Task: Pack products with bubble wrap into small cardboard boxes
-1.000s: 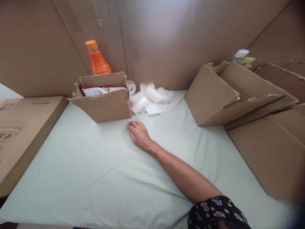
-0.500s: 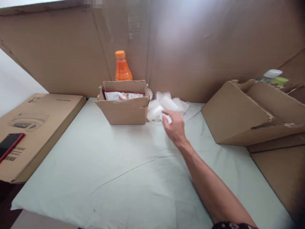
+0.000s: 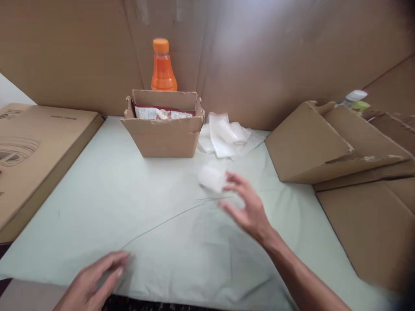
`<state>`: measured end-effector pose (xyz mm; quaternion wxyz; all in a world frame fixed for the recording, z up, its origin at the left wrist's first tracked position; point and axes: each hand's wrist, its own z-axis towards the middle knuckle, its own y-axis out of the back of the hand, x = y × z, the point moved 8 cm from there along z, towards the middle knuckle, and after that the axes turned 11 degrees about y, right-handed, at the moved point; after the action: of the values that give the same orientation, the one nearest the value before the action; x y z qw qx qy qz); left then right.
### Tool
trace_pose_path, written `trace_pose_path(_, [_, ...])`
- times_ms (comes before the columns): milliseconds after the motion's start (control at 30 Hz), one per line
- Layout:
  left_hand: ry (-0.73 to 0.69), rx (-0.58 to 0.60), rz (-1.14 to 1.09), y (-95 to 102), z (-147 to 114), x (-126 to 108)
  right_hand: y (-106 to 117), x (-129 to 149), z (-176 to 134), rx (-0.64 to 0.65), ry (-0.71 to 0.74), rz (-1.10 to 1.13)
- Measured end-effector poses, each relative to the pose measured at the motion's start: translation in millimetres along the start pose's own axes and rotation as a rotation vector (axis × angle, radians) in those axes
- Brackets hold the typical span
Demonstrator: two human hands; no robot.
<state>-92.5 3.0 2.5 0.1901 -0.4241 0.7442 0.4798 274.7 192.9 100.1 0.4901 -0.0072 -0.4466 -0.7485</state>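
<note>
A small white piece of what looks like bubble wrap (image 3: 212,178), blurred by motion, is over the middle of the cloth. Just to its right is my right hand (image 3: 248,205), with fingers and thumb spread. The fingertips are at the piece's right edge; whether they touch it I cannot tell. My left hand (image 3: 97,276) is low at the front left edge of the cloth, thumb apart from the fingers, holding nothing. Behind, a loose pile of white bubble wrap pieces (image 3: 225,136) lies beside a small open cardboard box (image 3: 167,138) with printed packets (image 3: 162,113) inside.
An orange bottle (image 3: 164,71) stands behind the small box. A tilted open carton (image 3: 308,144) at the right has white and green items at its back. A flat printed carton (image 3: 58,142) lies at the left. Pale green cloth (image 3: 168,255) covers the table; a cardboard wall (image 3: 246,65) closes the back.
My right hand has drawn back from the pile towards me and its fingers have spread. A white piece is now in front of the pile. My left hand has come into view.
</note>
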Motion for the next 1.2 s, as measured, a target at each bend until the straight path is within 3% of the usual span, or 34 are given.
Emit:
trace_pose_path(67, [-0.180, -0.125, 0.076, 8.4, 9, -41, -7, 44, -35, 0.183, 0.067, 0.126])
trace_pose_path(133, [-0.326, -0.168, 0.123, 3.4, 16, -82, -2, 58, -56, 0.201, -0.023, 0.156])
trace_pose_path(233, [-0.545, -0.258, 0.180, -12.9, 25, -133, 7, 44, -67, 0.127, -0.258, 0.071])
trace_pose_path(300, [-0.626, -0.327, 0.213, -24.7, 34, -155, 1, 36, -65, 0.143, -0.337, 0.058])
trace_pose_path(400, [-0.680, -0.419, 0.272, -40.4, 54, -176, -29, 36, -51, 0.249, -0.332, 0.081])
trace_pose_path(467, [-0.739, -0.421, 0.345, -54.2, 63, -187, -54, 40, -40, 0.312, -0.286, 0.058])
trace_pose_path(567, [-0.807, -0.373, 0.459, -71.6, 70, -194, -86, 38, -27, 0.349, -0.223, 0.015])
trace_pose_path(667, [-0.762, -0.402, 0.566, -62.1, 75, -179, -93, 17, -29, 0.303, -0.276, -0.022])
trace_pose_path(733, [-0.675, -0.480, 0.624, -35.5, 79, -157, -82, -3, -38, 0.243, -0.369, -0.032])
trace_pose_path(833, [-0.504, -0.653, 0.611, 21.4, 77, -121, -57, -25, -54, 0.176, -0.463, 0.002])
trace_pose_path(900, [-0.456, -0.755, 0.551, 47.6, 65, -113, -42, -27, -58, 0.150, -0.445, 0.013])
trace_pose_path(933, [-0.476, -0.781, 0.521, 51.0, 57, -117, -36, -25, -56, 0.133, -0.416, 0.002])
trace_pose_path(1000, [-0.599, -0.749, 0.488, 34.7, 41, -139, -28, -11, -46, 0.099, -0.328, -0.045])
trace_pose_path(1067, [-0.748, -0.614, 0.514, -4.1, 33, -167, -32, 12, -32, 0.111, -0.194, -0.099])
trace_pose_path(1133, [-0.816, -0.452, 0.589, -46.1, 40, -185, -50, 38, -19, 0.211, -0.025, -0.126])
trace_pose_path(1200, [-0.792, -0.340, 0.656, -72.9, 58, -187, -74, 55, -16, 0.375, 0.108, -0.133])
